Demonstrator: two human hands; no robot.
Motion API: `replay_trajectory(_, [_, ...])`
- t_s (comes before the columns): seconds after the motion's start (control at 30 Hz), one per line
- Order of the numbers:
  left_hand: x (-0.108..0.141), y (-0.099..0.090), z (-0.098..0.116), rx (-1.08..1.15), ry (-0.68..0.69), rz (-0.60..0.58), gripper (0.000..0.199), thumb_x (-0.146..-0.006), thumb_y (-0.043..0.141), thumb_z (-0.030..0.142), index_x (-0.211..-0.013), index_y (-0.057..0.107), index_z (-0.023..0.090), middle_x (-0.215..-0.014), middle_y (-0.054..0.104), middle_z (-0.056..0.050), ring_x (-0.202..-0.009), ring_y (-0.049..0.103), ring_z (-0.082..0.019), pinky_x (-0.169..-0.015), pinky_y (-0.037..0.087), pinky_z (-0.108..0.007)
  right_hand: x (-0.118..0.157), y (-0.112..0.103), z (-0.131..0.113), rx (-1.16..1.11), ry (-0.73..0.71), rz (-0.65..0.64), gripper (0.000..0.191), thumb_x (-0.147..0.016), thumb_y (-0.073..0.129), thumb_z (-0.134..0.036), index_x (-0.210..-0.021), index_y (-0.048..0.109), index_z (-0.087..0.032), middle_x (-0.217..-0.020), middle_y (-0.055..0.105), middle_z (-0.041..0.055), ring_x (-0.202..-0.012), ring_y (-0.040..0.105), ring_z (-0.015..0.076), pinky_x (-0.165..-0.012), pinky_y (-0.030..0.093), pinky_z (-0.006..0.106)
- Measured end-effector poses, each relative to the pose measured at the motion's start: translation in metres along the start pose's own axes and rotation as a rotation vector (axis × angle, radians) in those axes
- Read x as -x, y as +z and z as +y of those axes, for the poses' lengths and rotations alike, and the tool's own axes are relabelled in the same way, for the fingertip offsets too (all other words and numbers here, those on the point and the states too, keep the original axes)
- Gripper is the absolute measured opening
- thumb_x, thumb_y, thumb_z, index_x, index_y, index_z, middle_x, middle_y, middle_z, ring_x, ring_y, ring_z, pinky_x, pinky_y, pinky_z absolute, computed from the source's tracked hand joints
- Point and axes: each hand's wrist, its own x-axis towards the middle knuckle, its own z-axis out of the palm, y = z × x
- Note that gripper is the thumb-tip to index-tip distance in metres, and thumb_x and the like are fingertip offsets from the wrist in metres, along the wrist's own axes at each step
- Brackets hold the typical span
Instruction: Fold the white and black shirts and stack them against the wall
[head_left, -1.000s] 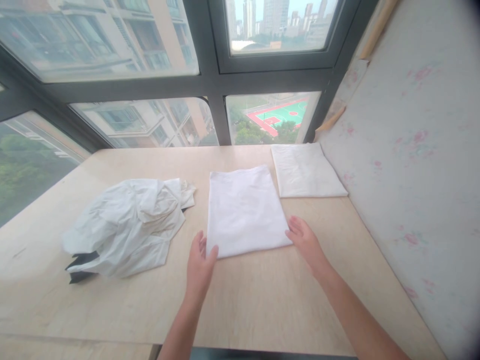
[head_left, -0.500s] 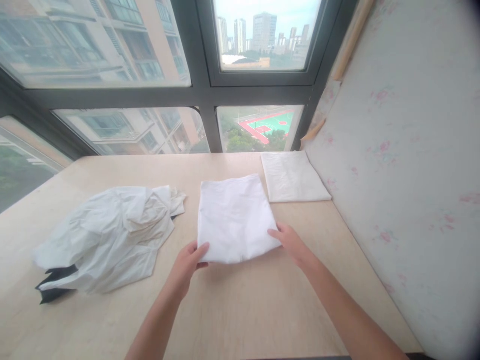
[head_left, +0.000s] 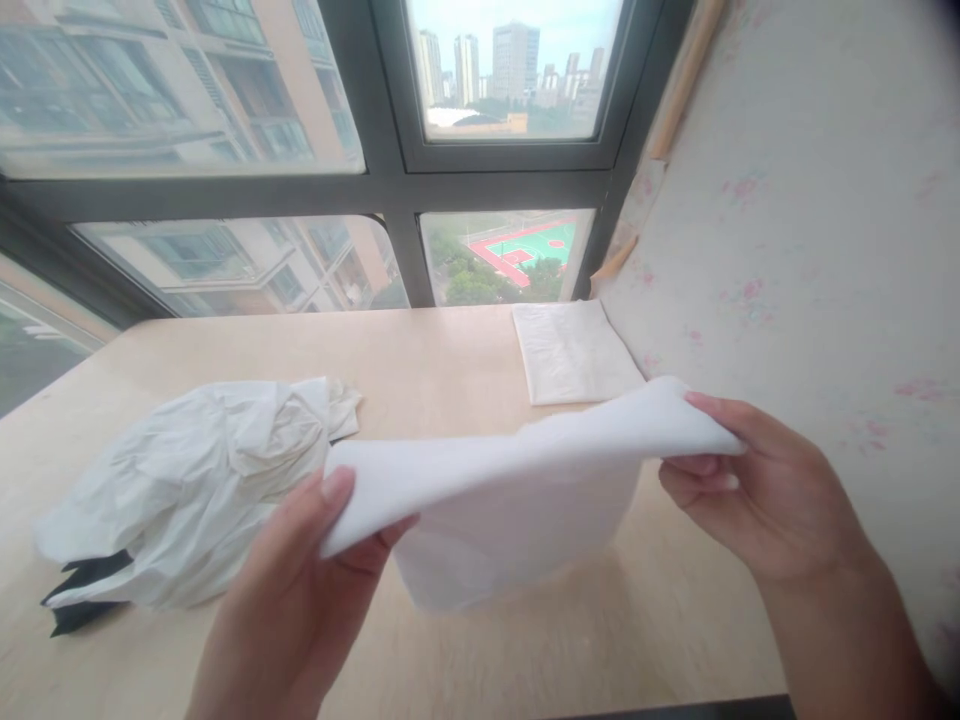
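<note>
A folded white garment (head_left: 517, 500) hangs in the air between my hands, its upper edge stretched across and its lower part drooping over the wooden surface. My left hand (head_left: 300, 560) pinches its left corner, thumb on top and fingers beneath. At the opposite corner my right hand (head_left: 757, 480) grips the cloth the same way, held a little higher. Whether the garment is a shirt cannot be made out. Behind it, near the wall, lies another folded white garment (head_left: 577, 350), flat and squared.
A crumpled heap of white clothing (head_left: 195, 480) with a dark piece (head_left: 90, 590) under it lies on the left of the pale wooden surface (head_left: 435, 370). Dark-framed windows (head_left: 390, 195) border the back, and a flowered wall (head_left: 810, 250) rises on the right.
Both hands have lifted the folded white garment off the surface and brought it closer to me. It was lying nearly flat before; now its lower part hangs down. The view has shifted slightly.
</note>
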Motion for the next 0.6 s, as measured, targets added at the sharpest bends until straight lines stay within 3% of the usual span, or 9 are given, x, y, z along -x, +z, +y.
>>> replay_trajectory(0.1, [-0.033, 0.032, 0.005, 0.182, 0.021, -0.076, 0.014, -0.080, 0.073, 0.034, -0.084, 0.071, 0.020, -0.085, 0.070, -0.002, -0.078, 0.068, -0.017, -0.065, 0.061, -0.024, -0.022, -0.007, -0.019, -0.012, -0.093, -0.037, 0.017, -0.070, 0.073, -0.025, -0.070, 0.057, -0.021, -0.063, 0.049, -0.0004, -0.053, 0.045, 0.0092, -0.037, 0.038, 0.019])
replay_trajectory(0.2, [-0.075, 0.067, 0.013, 0.209, 0.076, -0.183, 0.016, -0.081, 0.072, 0.030, -0.087, 0.068, 0.016, -0.088, 0.070, -0.004, -0.083, 0.070, -0.016, -0.071, 0.060, -0.022, -0.052, -0.006, -0.049, -0.090, -0.141, -0.021, 0.016, -0.070, 0.068, -0.015, -0.068, 0.052, -0.019, -0.062, 0.048, -0.0018, -0.055, 0.046, 0.0068, -0.040, 0.039, 0.016])
replay_trajectory(0.27, [-0.104, 0.092, 0.024, 0.183, 0.166, -0.249, 0.019, -0.083, 0.070, 0.031, -0.091, 0.066, 0.014, -0.092, 0.070, -0.006, -0.089, 0.071, -0.018, -0.075, 0.059, -0.022, -0.074, 0.000, -0.077, -0.121, -0.154, -0.012, 0.011, -0.078, 0.055, -0.012, -0.068, 0.053, -0.017, -0.060, 0.046, -0.0024, -0.054, 0.045, 0.0046, -0.041, 0.037, 0.012])
replay_trajectory(0.33, [-0.131, 0.118, 0.040, 0.154, 0.291, -0.292, 0.019, -0.085, 0.069, 0.032, -0.093, 0.063, 0.016, -0.094, 0.070, -0.005, -0.095, 0.071, -0.019, -0.079, 0.057, -0.022, -0.096, 0.006, -0.109, -0.094, -0.202, -0.015, 0.024, -0.087, 0.039, -0.012, -0.069, 0.053, -0.016, -0.060, 0.043, -0.0030, -0.052, 0.045, 0.0023, -0.042, 0.033, 0.009])
replay_trajectory(0.43, [-0.166, 0.155, 0.058, 0.087, 0.428, -0.352, 0.020, -0.086, 0.067, 0.036, -0.094, 0.062, 0.019, -0.096, 0.070, -0.003, -0.101, 0.071, -0.019, -0.081, 0.055, -0.022, -0.125, 0.006, -0.152, -0.055, -0.315, -0.005, 0.030, -0.092, 0.038, -0.016, -0.067, 0.052, -0.019, -0.061, 0.044, -0.0040, -0.052, 0.046, 0.0011, -0.042, 0.033, 0.009])
replay_trajectory(0.53, [-0.193, 0.179, 0.047, 0.011, 0.477, -0.373, 0.023, -0.086, 0.067, 0.040, -0.097, 0.063, 0.019, -0.097, 0.069, -0.003, -0.094, 0.071, -0.017, -0.077, 0.054, -0.021, -0.150, -0.013, -0.164, -0.028, -0.403, 0.041, 0.025, -0.093, 0.043, -0.017, -0.071, 0.052, -0.021, -0.063, 0.046, -0.0048, -0.052, 0.045, 0.0022, -0.042, 0.033, 0.011])
replay_trajectory(0.6, [-0.206, 0.186, 0.016, -0.043, 0.452, -0.339, 0.029, -0.084, 0.068, 0.043, -0.099, 0.065, 0.019, -0.095, 0.069, -0.004, -0.085, 0.070, -0.015, -0.070, 0.054, -0.021, -0.165, -0.035, -0.145, 0.009, -0.413, 0.159, 0.025, -0.094, 0.040, -0.015, -0.074, 0.052, -0.020, -0.063, 0.047, -0.0047, -0.051, 0.045, 0.0029, -0.041, 0.030, 0.012])
